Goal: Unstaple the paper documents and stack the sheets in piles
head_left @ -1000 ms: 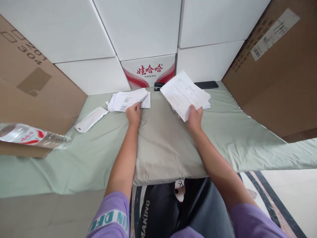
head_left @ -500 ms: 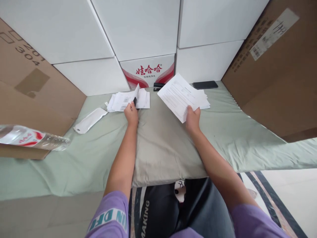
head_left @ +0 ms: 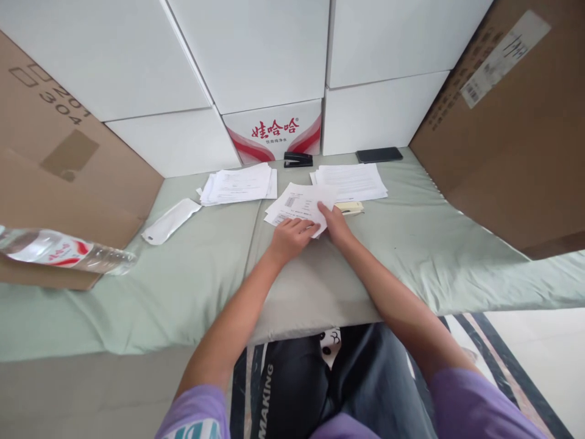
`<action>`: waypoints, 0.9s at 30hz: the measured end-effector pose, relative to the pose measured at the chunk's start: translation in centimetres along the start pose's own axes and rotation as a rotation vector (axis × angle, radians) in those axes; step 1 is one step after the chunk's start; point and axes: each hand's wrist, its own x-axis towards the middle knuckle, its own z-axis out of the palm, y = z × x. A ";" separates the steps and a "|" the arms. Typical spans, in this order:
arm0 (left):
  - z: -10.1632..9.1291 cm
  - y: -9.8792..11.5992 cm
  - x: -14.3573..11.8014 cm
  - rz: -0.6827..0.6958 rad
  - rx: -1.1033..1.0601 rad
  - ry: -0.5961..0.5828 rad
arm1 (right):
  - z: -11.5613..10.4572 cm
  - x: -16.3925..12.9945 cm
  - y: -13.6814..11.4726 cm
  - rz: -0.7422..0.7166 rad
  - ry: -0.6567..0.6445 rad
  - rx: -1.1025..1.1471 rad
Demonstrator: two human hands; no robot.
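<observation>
Printed sheets of paper point(head_left: 299, 201), slightly fanned with a barcode on top, are between my hands at the middle of the cloth-covered surface. My right hand point(head_left: 337, 224) grips their right side, thumb on top and fingers underneath. My left hand point(head_left: 291, 238) is at their lower edge, fingers bent over the top sheet and thumb hidden. Under my right hand's side, a cream-coloured object point(head_left: 351, 207) partly shows, its kind unclear. Farther back lie a left paper stack point(head_left: 242, 184) and a right paper stack point(head_left: 351, 181). A black stapler point(head_left: 298, 160) stands between them.
A black phone point(head_left: 379, 155) lies at the back right. White boxes point(head_left: 274, 55) form a wall behind. Brown cartons flank both sides, left carton point(head_left: 68, 201) and right carton point(head_left: 512, 152). A white pouch point(head_left: 171, 222) and a water bottle point(head_left: 68, 250) are at left.
Both hands have come together at the middle, onto one set of sheets. The lifted sheet at left and the sheets raised at right no longer stand above their stacks. The stapler is now fully visible.
</observation>
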 end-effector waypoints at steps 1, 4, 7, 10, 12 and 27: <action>0.0 0.0 0.0 -0.004 -0.016 -0.001 | -0.2 0.1 0.0 -0.014 0.011 -0.036; -1.0 -2.0 0.0 -0.143 -0.075 0.119 | -1.0 0.4 -0.2 0.000 0.028 -0.111; -2.5 -5.0 -0.4 -0.441 -0.156 0.322 | -1.7 0.5 -1.1 -0.010 -0.002 -0.085; -2.8 -7.1 -1.0 -0.710 -0.388 0.439 | -2.2 0.3 -2.2 -0.042 -0.049 -0.055; -2.5 -7.7 -1.2 -0.778 -0.587 0.453 | -2.3 0.1 -2.8 -0.053 -0.058 -0.077; -1.5 -6.7 -1.2 -0.828 -0.965 0.465 | -2.2 0.0 -2.7 -0.124 0.016 -0.149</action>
